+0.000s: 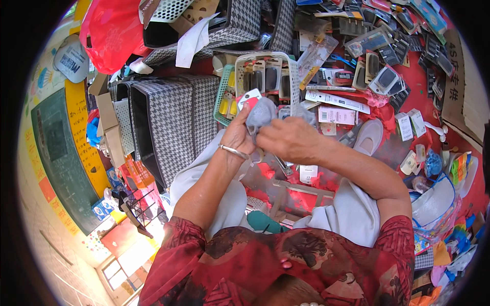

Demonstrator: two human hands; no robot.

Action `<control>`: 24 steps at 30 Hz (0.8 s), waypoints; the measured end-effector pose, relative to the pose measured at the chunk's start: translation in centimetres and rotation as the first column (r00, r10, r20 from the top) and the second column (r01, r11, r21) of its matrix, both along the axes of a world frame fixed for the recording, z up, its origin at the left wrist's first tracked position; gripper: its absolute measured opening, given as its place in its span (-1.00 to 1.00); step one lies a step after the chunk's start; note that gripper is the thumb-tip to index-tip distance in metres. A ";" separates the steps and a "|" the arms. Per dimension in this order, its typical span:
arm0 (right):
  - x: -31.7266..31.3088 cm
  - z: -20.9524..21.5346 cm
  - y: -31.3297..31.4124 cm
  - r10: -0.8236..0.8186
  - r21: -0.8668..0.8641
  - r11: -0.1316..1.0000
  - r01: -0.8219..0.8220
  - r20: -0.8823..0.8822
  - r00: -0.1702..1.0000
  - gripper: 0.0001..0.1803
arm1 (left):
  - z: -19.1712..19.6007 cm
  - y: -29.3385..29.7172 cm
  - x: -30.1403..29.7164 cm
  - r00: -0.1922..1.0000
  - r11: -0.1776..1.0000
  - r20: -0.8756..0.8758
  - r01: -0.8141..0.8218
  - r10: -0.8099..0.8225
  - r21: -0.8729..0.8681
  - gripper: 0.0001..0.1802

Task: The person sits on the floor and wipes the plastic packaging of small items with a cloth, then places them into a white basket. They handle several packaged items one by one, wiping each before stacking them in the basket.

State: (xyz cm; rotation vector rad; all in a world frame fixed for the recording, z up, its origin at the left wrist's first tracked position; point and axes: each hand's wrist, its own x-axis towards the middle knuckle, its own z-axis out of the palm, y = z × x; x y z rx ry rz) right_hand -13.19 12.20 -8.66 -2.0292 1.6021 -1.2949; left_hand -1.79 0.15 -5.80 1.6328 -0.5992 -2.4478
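Note:
In front of my lap, my left hand (238, 134) is closed round a small red-and-white card package (249, 99) and a bunched grey cloth (262, 112). My right hand (289, 140) is curled shut against the same cloth, its fingertips partly hidden; a grey piece also shows behind its knuckles. Just beyond both hands stands a white plastic basket (294, 76) holding several carded packs with dark items. Pressed against its left side is a green basket (224, 120) with yellow items inside.
Houndstooth storage boxes (176, 122) stand at the left and far side. Heaped blister packs (371, 42) cover the far right. A pale shoe (368, 137) rests on the red surface near small white boxes (308, 174). At right is a clear zip bag (434, 204); a cardboard box (462, 97) stands behind.

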 end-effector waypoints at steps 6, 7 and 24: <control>-5.9 -1.6 -0.2 -0.518 0.275 0.819 0.503 -0.023 0.855 -0.96 | -0.3 0.2 0.6 0.998 1.000 -0.068 0.015 -0.017 -0.023 -0.47; -5.9 -1.3 -0.3 -0.629 0.268 0.768 0.581 0.150 0.763 -0.94 | -0.5 0.4 0.7 0.999 1.000 -0.035 -0.008 0.008 -0.003 -0.47; -4.8 -6.7 1.1 -0.677 0.554 0.699 0.452 0.310 0.668 -0.70 | 0.8 1.0 0.3 0.980 0.978 0.020 0.199 -0.198 -0.059 -0.42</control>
